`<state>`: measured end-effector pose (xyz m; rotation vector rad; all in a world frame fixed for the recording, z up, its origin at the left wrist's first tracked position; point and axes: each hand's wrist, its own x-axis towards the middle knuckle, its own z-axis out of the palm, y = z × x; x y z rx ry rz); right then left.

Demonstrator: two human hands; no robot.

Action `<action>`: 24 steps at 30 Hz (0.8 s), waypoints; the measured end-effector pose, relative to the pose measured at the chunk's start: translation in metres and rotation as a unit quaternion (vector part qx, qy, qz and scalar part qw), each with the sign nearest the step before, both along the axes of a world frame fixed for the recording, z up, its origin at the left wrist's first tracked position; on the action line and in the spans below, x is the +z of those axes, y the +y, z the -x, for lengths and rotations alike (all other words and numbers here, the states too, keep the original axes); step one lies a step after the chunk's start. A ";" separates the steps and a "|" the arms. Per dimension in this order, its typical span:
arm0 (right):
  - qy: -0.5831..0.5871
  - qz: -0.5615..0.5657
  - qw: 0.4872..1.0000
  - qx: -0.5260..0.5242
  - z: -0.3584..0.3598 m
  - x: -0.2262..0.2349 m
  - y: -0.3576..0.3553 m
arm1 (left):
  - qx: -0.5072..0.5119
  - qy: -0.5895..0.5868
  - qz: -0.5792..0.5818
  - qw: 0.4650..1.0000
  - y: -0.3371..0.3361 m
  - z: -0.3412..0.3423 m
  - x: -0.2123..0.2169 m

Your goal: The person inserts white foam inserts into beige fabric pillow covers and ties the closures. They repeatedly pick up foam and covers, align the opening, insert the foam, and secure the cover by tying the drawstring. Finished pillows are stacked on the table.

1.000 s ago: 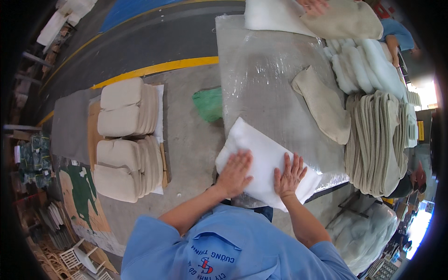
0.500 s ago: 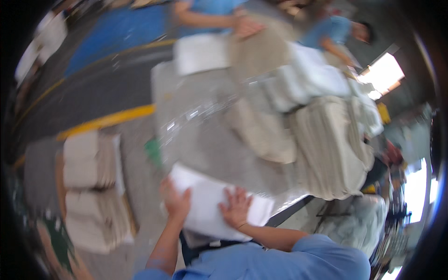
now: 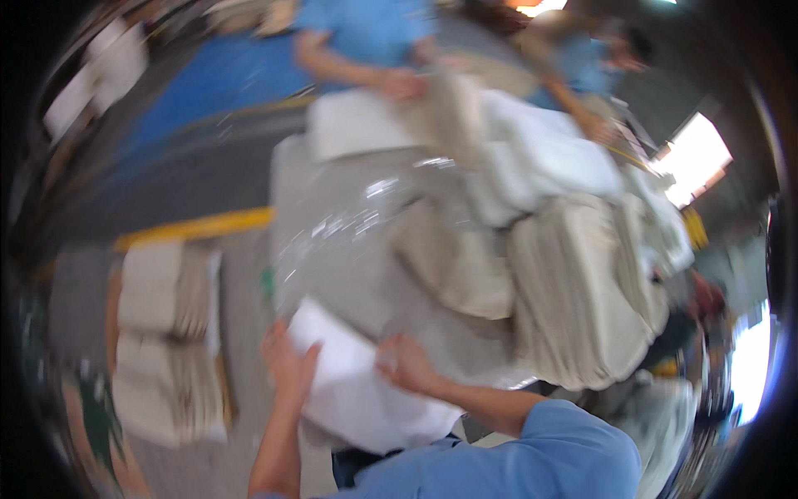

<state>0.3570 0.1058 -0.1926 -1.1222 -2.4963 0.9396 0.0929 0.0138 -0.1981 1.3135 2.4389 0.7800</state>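
A folded white cloth (image 3: 353,395) lies on the near end of the table, its near edge against my body. My left hand (image 3: 289,358) rests along the cloth's left edge, thumb spread from the fingers. On the cloth's upper right edge, my right hand (image 3: 406,363) has its fingers curled in a pinch on the fabric. Motion blur softens both hands, and the fingertips of the right one are partly hidden.
Plastic sheeting (image 3: 332,224) covers the table. Beige cloth stacks (image 3: 573,291) and white stacks (image 3: 557,162) fill its right side. Across it, a person's hands (image 3: 403,83) handle beige cloth; another person stands at far right. More folded stacks (image 3: 170,382) sit on the left.
My right hand has gone from spread flat on the white cloth to curled at its edge. The left hand has shifted slightly left and down. Across the table, the person's beige cloth is raised.
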 end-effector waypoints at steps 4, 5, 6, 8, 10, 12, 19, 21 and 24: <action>0.061 -0.044 0.991 0.114 0.080 0.035 0.058 | 0.073 0.020 0.066 0.995 -0.001 -0.010 0.008; 0.069 -0.064 0.982 0.164 0.104 0.039 0.068 | 0.074 0.009 0.058 0.996 0.000 -0.010 0.008; 0.077 -0.087 0.971 0.209 0.124 0.039 0.078 | 0.070 -0.002 0.047 0.996 0.003 -0.010 0.006; 0.073 -0.125 0.950 0.278 0.155 0.033 0.082 | 0.061 -0.008 0.014 0.998 0.000 -0.009 -0.002; 0.050 -0.160 0.930 0.327 0.175 0.020 0.069 | 0.051 0.004 -0.028 0.998 -0.011 -0.011 -0.013; 0.057 -0.156 0.913 0.372 0.175 -0.002 0.071 | 0.051 -0.001 -0.049 0.997 -0.012 -0.013 -0.020; 0.068 -0.150 0.896 0.412 0.143 -0.013 0.063 | -0.039 0.011 -0.064 0.997 -0.038 -0.026 -0.026; 0.074 -0.151 0.898 0.407 0.134 -0.007 0.058 | -0.039 0.004 -0.061 0.997 -0.045 -0.036 -0.017; 0.076 -0.144 0.900 0.405 0.120 -0.004 0.049 | -0.035 0.000 -0.054 0.998 -0.052 -0.048 -0.007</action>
